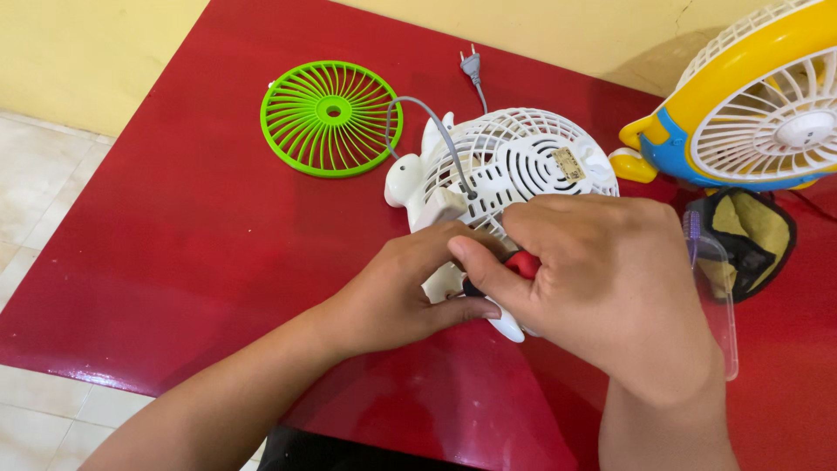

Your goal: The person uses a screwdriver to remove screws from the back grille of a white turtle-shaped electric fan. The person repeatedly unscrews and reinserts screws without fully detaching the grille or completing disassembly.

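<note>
We see both our forearms bare from wrist to the frame's lower edge, no sleeves or cuffs showing. Our left hand [397, 292] and right hand [602, 279] wear no rings, watch, bands or gloves. Fingernails on both are short and unpainted. Near the red table's [174, 227] front edge, a strip of dark clothing shows between our arms.

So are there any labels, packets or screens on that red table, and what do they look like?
Sticker label: on the back of the white fan housing, just above the right hand; small tilted rectangle, tan with dark print too small to make out.
Clear plastic package: at the table's right side beside the right hand, flat and see-through, purple at its top edge.
No screens or signs in view.
</note>
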